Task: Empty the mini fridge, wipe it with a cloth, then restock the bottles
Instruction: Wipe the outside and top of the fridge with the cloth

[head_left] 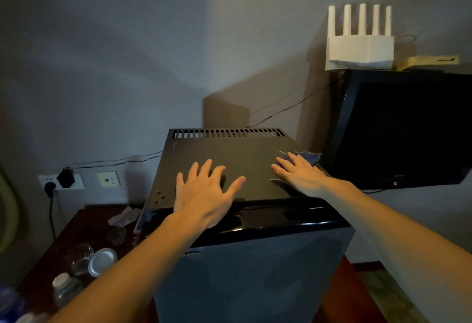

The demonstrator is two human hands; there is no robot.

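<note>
On fridge (229,151): 2 hands (204,191) (298,173), 1 cloth (311,157)

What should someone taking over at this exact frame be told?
Left hand: open, fingers spread flat on top of the mini fridge.
Right hand: open, pressing the blue cloth flat on the right part of the fridge top.
The door looks shut, so the inside is not visible.
Bottles stand on the dark table left of the fridge.
Done: bottles appear to be out; the top is being wiped.
Left: finish wiping, check the inside, and restock the bottles.
</note>
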